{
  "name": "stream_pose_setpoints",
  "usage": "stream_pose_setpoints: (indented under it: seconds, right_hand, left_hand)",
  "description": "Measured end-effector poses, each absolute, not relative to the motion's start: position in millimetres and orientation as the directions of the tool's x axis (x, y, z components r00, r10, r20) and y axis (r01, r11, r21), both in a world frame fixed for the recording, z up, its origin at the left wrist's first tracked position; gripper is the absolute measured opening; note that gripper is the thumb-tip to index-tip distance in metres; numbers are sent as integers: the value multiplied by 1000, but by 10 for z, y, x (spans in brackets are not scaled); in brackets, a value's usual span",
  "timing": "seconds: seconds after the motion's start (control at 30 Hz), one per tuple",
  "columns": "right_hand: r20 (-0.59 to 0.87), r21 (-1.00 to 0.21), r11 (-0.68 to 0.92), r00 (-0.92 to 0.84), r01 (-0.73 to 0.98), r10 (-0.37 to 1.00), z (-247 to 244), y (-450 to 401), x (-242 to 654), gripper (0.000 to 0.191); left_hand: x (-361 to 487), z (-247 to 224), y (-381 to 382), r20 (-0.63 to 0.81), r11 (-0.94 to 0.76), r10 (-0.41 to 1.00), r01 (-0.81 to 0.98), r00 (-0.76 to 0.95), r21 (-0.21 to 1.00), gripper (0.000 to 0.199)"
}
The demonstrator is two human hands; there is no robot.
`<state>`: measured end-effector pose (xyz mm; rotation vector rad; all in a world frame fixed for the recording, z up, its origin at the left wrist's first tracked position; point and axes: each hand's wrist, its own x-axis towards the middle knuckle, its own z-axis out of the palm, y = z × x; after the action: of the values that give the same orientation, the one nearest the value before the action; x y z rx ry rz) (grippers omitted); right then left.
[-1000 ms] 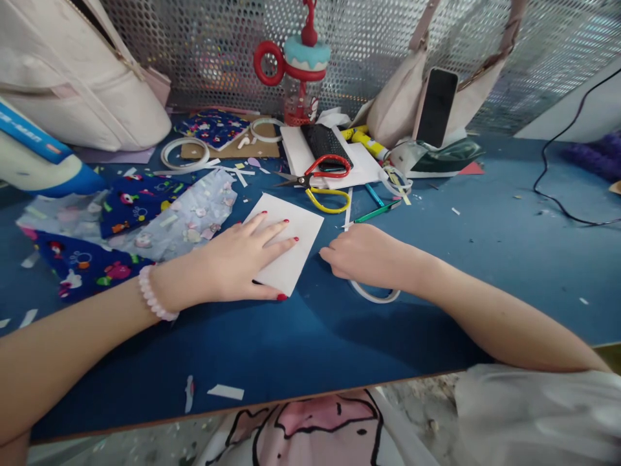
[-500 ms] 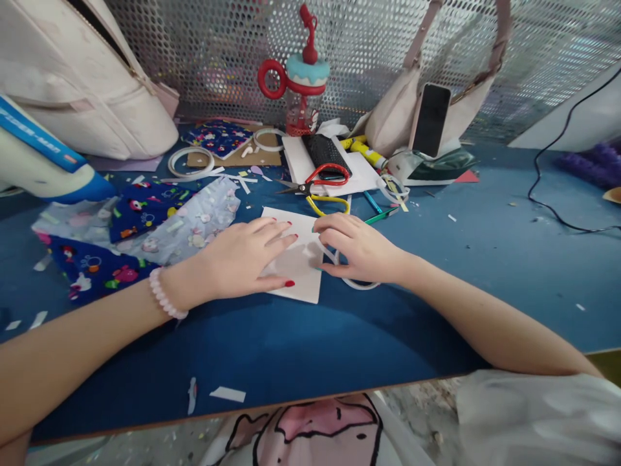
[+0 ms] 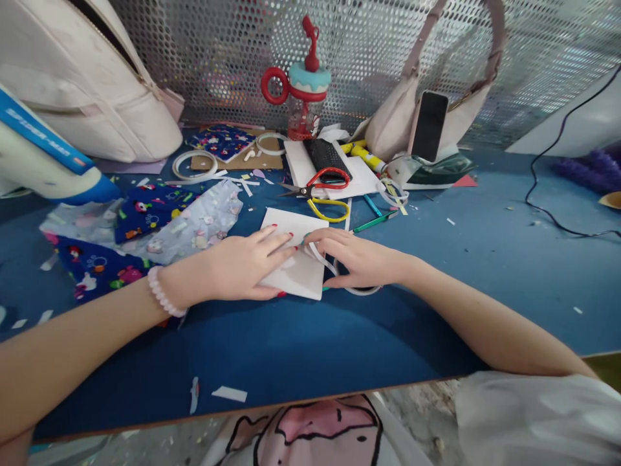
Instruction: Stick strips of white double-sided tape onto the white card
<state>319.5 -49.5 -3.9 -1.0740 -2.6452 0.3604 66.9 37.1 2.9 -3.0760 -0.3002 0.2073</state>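
My left hand (image 3: 237, 266), with a beaded bracelet on its wrist, lies flat with spread fingers on a folded white sheet (image 3: 306, 282). At the sheet's right edge my right hand (image 3: 361, 259) has thumb and fingers bent. Its fingertips pinch a narrow white strip of tape (image 3: 327, 263) over the sheet. That strip runs back toward a tape roll (image 3: 363, 291), partly hidden under the right hand. Just beyond the sheet lie scissors (image 3: 320, 193) with one red and one yellow handle, and a green pen (image 3: 374, 221).
Patterned blue fabric (image 3: 145, 213) lies left, near a large blue-and-white bottle (image 3: 53, 152). Other tape rolls (image 3: 195, 166), a red-handled cup (image 3: 306, 97), bags and a phone (image 3: 429, 126) stand at the back. Paper scraps (image 3: 229, 393) dot the blue table (image 3: 310, 349).
My right hand has shifted slightly left over the sheet, its fingertips now further onto it with the tape strip. My left hand has slid a little down and left.
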Motion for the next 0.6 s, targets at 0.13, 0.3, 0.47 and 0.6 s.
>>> stream_pose_setpoints:
  seconds: [0.13,0.3,0.47,0.6]
  right_hand:
    - [186,-413,673,-666,614,722,-67,-483,3211,30]
    - [258,-635,599,-597,487,760,19,-482,3230,44]
    - [347,-832,493,-454,254,820,79,-478,3249,43]
    - [403,-861,462,-271,214,874,95,-471,3262,35]
  left_hand:
    - [660,31,356,-65,-990,131,127,989,-64,67]
    - [602,238,403,16,-993,103,101,995,63,58]
    - [524,552,361,231,-940,328,293,916,172,39]
    - [447,826,312,364,-821,571,520,736,238,37]
